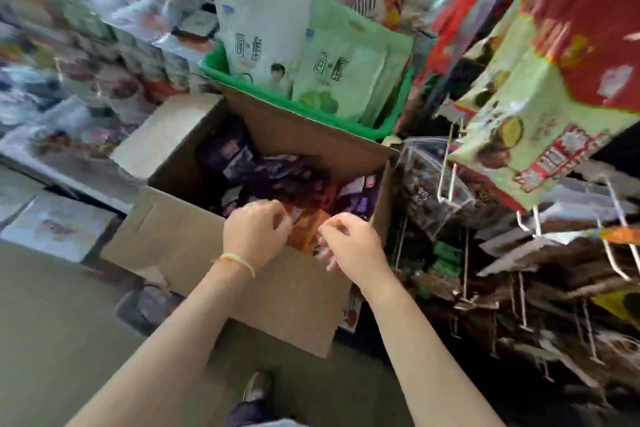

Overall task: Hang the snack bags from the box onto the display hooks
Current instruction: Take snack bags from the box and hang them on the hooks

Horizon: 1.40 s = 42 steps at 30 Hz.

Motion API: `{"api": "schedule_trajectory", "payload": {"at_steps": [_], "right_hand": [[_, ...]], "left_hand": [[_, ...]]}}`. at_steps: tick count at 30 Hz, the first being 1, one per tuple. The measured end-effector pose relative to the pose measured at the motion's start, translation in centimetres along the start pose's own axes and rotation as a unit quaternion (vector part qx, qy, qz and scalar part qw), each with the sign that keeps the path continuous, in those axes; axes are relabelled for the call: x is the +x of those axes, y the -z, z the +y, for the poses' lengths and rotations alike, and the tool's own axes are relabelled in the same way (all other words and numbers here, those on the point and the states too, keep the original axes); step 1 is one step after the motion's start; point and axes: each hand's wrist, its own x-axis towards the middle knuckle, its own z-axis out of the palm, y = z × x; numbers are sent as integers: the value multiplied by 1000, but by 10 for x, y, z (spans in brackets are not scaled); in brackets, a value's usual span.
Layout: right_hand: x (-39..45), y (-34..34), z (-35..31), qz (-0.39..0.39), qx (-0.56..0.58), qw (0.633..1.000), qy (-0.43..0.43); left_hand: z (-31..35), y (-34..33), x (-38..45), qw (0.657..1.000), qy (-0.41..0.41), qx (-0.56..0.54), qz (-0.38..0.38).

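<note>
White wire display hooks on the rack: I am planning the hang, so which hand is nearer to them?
Right. The right hand is at the cardboard box's rack-side edge; the left hand is farther from the hooks.

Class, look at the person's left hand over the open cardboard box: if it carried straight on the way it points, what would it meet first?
The left hand points down into the cardboard box, so it would probably first meet the orange snack bag at its fingertips; blur hides whether they already touch.

The light was bright and even, with soft shadows; heavy motion blur smeared the shelves (69, 45) and hanging bags (554, 80). Wide-angle distortion bent the edges.
</note>
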Motion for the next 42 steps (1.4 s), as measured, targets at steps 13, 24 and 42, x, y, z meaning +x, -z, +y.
{"api": "schedule_trajectory", "payload": {"at_steps": [13, 24, 42], "right_hand": [[131, -68, 51, 25, 62, 955, -289], [93, -62, -23, -13, 317, 918, -236], [-46, 53, -59, 182, 363, 912, 63]], "left_hand": [[-42, -7, 24, 984, -60, 123, -117], [-48, -7, 25, 992, -61, 72, -78], [71, 117, 23, 787, 57, -611, -62]]}}
